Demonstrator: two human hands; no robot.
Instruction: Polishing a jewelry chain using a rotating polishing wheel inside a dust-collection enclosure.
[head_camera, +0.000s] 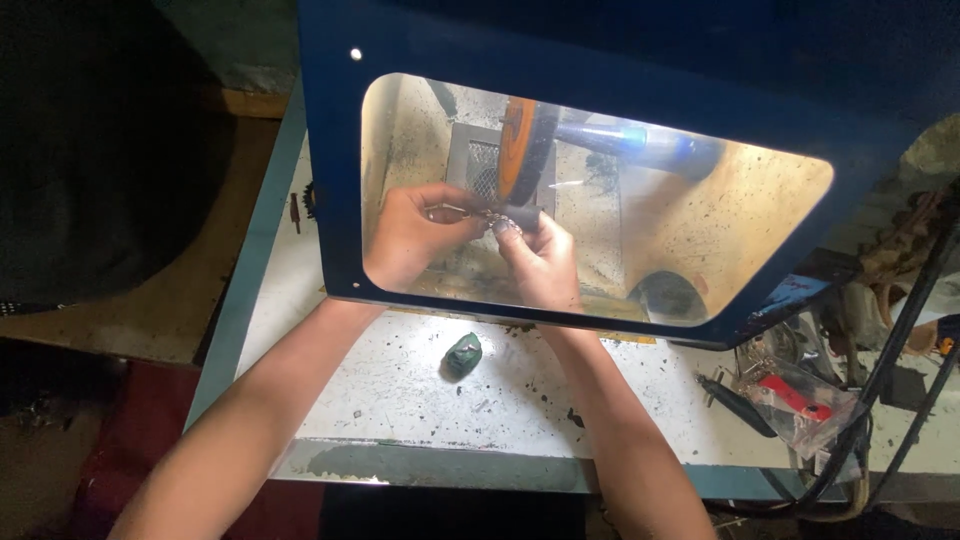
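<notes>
Inside blue box (330, 150) with clear window: two hands, one orange wheel (517, 150). Left hand (410, 235) closed, pinching small shiny metal piece (470, 212); right hand (540, 260) just beside, fingers closed on same piece's other end, right under wheel. Below the grip, outside box: dirty white table (400, 400), one green lump (463, 355). Far right of grip: one clear bag (800, 400) with red thing inside, black cables (900, 360).
</notes>
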